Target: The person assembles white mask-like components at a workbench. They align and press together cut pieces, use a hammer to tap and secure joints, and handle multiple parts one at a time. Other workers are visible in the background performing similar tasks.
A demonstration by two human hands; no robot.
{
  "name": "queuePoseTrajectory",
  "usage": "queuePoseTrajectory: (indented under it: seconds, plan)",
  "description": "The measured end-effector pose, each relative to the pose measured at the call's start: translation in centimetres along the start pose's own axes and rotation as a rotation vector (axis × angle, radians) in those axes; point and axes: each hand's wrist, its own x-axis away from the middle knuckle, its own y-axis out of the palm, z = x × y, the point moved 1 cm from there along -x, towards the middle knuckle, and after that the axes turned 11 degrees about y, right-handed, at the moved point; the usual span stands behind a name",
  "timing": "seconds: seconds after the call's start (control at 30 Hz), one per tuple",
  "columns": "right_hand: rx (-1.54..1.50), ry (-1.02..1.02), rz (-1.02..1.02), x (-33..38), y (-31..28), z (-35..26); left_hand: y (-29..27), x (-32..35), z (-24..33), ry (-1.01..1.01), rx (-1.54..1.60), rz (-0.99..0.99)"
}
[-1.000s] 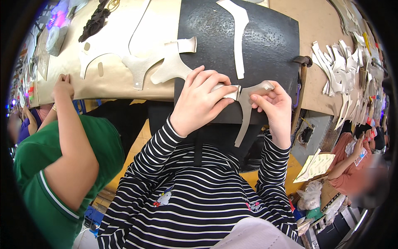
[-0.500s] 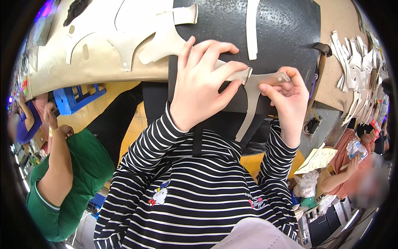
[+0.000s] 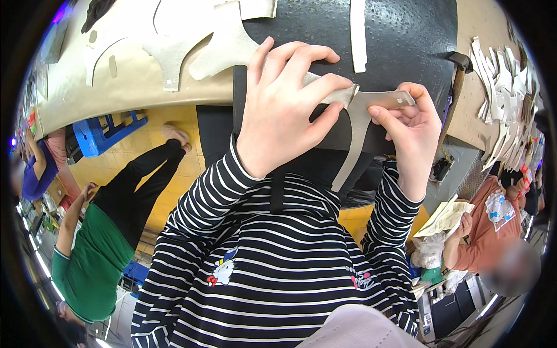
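My left hand (image 3: pixel 284 110) is closed in a pinch, its thumb and index finger at the folded edge of a pale beige leather-like cut piece. The other fingers arch over the black work board (image 3: pixel 400 35). My right hand (image 3: pixel 411 130) pinches the end of a branched beige piece (image 3: pixel 360 124) between thumb and bent fingers, near a small white square mark. One narrow arm of this piece hangs toward me past the board's near edge. The two pieces meet between my hands; whether they are joined I cannot tell. A wide forked beige piece (image 3: pixel 229 43) runs behind my left hand.
More beige cut pieces (image 3: pixel 171 61) lie on the tan surface at left. A pale strip (image 3: pixel 358 37) rests on the board. Several pieces are heaped (image 3: pixel 499 81) at right. A person in green (image 3: pixel 96 261) stands left, beside a blue stool (image 3: pixel 98 136); another person sits right.
My hands keep their grip, almost unmoved, while the view shifts slightly. The person in green has moved back from the table. The person at right now has a hand on the yellowish sheets.
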Motion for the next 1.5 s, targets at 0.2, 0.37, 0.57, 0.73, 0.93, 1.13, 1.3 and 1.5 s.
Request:
queuePoseTrajectory:
  seconds: [0.2,0.37,0.57,0.73,0.93,1.13,1.3,1.5]
  plan:
    - [0.017,-0.003,0.007,0.0,0.0,0.0,0.0,0.0,0.0,0.001,0.001,0.007]
    - [0.025,-0.026,0.001,-0.2,0.0,0.1,0.0,0.1,0.0,-0.001,0.014,0.012]
    - [0.021,-0.021,0.014,-0.1,0.1,0.0,-0.1,0.0,0.2,-0.025,0.048,-0.001]
    - [0.035,-0.017,0.010,-0.1,0.0,0.1,0.0,-0.2,0.9,-0.091,0.028,-0.020]
    - [0.083,-0.048,-0.011,-0.1,0.0,0.1,0.2,-0.3,1.1,-0.127,0.049,-0.002]
    - [0.176,-0.175,0.002,-0.2,0.3,-1.0,0.4,-0.3,1.2,-0.160,0.063,0.004]
    - [0.432,-0.219,-0.030,-0.5,-0.4,-2.3,0.4,-0.3,1.1,-0.158,0.063,0.005]
    - [0.531,-0.415,-0.051,-1.9,-0.5,-2.1,0.3,-0.3,1.1,-0.161,0.072,0.013]
